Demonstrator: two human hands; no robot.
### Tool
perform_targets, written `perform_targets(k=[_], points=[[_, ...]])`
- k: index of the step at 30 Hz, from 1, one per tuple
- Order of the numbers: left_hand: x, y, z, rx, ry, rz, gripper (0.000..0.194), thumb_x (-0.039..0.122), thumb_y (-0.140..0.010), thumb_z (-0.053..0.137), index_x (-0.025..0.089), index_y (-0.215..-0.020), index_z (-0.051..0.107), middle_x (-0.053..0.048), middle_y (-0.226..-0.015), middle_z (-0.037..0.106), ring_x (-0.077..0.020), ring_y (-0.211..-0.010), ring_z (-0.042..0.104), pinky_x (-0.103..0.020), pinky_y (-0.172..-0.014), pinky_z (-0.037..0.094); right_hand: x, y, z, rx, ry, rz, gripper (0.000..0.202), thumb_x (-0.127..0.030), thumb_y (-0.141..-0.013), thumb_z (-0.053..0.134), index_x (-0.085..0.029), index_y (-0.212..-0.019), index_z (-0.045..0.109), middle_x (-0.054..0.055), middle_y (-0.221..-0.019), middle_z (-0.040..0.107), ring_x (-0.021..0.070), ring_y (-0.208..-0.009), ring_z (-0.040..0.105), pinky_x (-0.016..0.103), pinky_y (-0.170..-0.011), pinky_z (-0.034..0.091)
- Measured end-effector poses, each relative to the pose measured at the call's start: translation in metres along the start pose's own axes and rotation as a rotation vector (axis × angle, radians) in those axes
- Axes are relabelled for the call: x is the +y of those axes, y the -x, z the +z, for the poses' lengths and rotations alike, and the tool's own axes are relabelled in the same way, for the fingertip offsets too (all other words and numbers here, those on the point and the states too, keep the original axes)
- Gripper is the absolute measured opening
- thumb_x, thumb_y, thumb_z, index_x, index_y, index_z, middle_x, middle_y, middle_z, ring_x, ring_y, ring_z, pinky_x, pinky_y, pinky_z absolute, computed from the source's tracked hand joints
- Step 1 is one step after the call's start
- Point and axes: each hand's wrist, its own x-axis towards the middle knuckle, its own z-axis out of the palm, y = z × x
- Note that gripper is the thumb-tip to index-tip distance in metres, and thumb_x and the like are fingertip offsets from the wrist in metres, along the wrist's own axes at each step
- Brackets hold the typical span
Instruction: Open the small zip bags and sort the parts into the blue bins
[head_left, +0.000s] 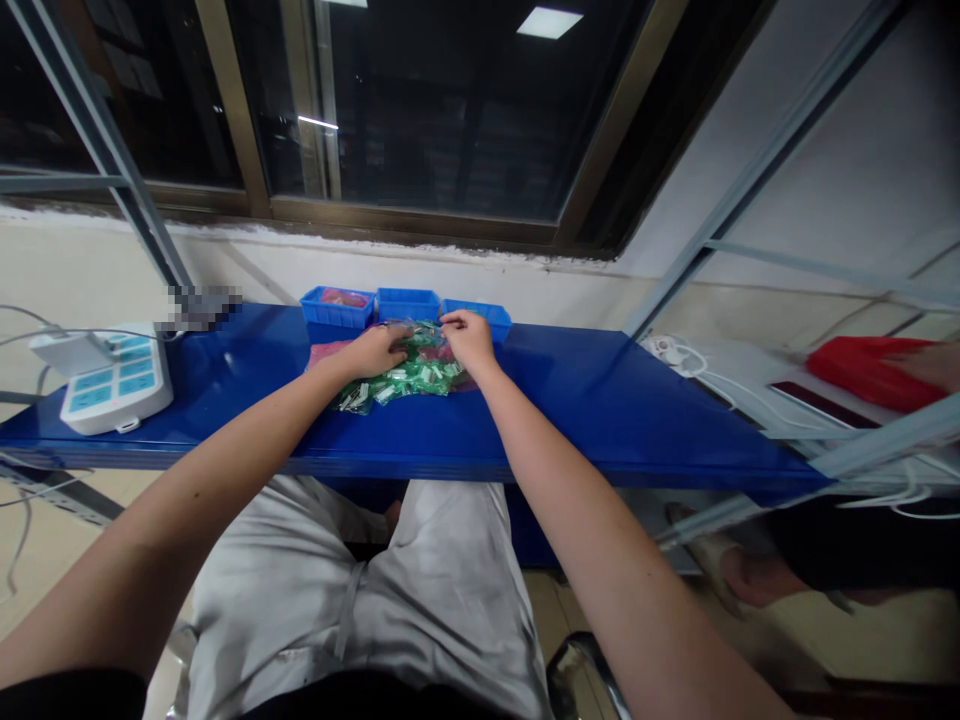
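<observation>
Bag (409, 375): clear plastic, packed with small green pieces; lay on blue shelf (600, 400), just before the bins.
Left hand (377, 350): rested on bag's left half, fingers curled over it; grip not clear enough to tell.
Right hand (469, 338): pinched bag's far right edge.
Bins (409, 303): three blue trays, side by side behind bag.
Power strip (112, 380): at shelf's left end, well apart.
Risk: likely spill of pieces over shelf edge if bag tore or tipped while pulled open.
</observation>
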Motion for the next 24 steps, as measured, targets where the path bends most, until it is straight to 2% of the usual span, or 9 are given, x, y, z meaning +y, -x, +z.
perform_targets(k=[7,13,16,18,21,24], points=[[-0.005,-0.004,0.001,0.012,-0.084,0.11,0.027,0.017,-0.078,0.063,0.02,-0.103,0.074,-0.01,-0.108,0.073,-0.0243,-0.103,0.065,-0.039,-0.1,0.045,-0.007,0.009,0.004,-0.156,0.112,-0.089,0.015,-0.015,-0.075,0.057,-0.019,-0.08,0.071,0.004,-0.081,0.071,0.0192,-0.078,0.064,0.035,-0.08,0.052],[0.002,-0.001,0.0,-0.005,-0.117,0.104,0.029,0.015,-0.08,0.06,0.019,-0.105,0.072,-0.011,-0.108,0.072,-0.024,-0.1,0.065,-0.037,-0.095,0.047,-0.007,0.014,0.005,-0.339,0.142,-0.123,0.025,-0.011,-0.072,0.067,-0.025,-0.09,0.076,0.004,-0.102,0.074,0.0242,-0.099,0.066,0.042,-0.097,0.049],[0.002,0.0,0.0,0.017,-0.084,0.103,0.039,0.015,-0.079,0.059,0.018,-0.117,0.068,-0.013,-0.112,0.071,-0.0264,-0.103,0.065,-0.038,-0.094,0.047,-0.005,0.013,0.007,-0.368,0.103,-0.136,0.027,-0.012,-0.076,0.064,-0.024,-0.096,0.076,0.005,-0.106,0.073,0.0231,-0.101,0.066,0.042,-0.096,0.05],[0.002,0.001,0.0,0.037,-0.034,0.129,0.042,0.014,-0.078,0.059,0.018,-0.119,0.067,-0.013,-0.116,0.07,-0.0272,-0.106,0.064,-0.039,-0.095,0.046,-0.004,0.012,0.009,-0.377,0.057,-0.127,0.027,-0.013,-0.078,0.061,-0.023,-0.099,0.075,0.006,-0.104,0.073,0.0213,-0.097,0.067,0.04,-0.092,0.052],[0.004,0.0,-0.002,0.089,-0.013,0.095,0.031,0.013,-0.079,0.056,0.018,-0.106,0.071,-0.013,-0.106,0.072,-0.0253,-0.097,0.065,-0.037,-0.089,0.046,-0.005,0.011,0.011,-0.363,-0.022,-0.093,0.025,-0.015,-0.079,0.059,-0.021,-0.099,0.073,0.005,-0.098,0.073,0.0192,-0.091,0.067,0.037,-0.086,0.055],[0.005,-0.004,-0.004,0.212,-0.013,-0.028,0.016,0.016,-0.08,0.057,0.015,-0.09,0.07,-0.011,-0.087,0.071,-0.0217,-0.081,0.063,-0.034,-0.077,0.046,-0.008,0.011,0.011,-0.313,-0.083,-0.095,0.022,-0.017,-0.078,0.062,-0.02,-0.099,0.07,0.005,-0.094,0.072,0.0185,-0.088,0.067,0.036,-0.085,0.055]])
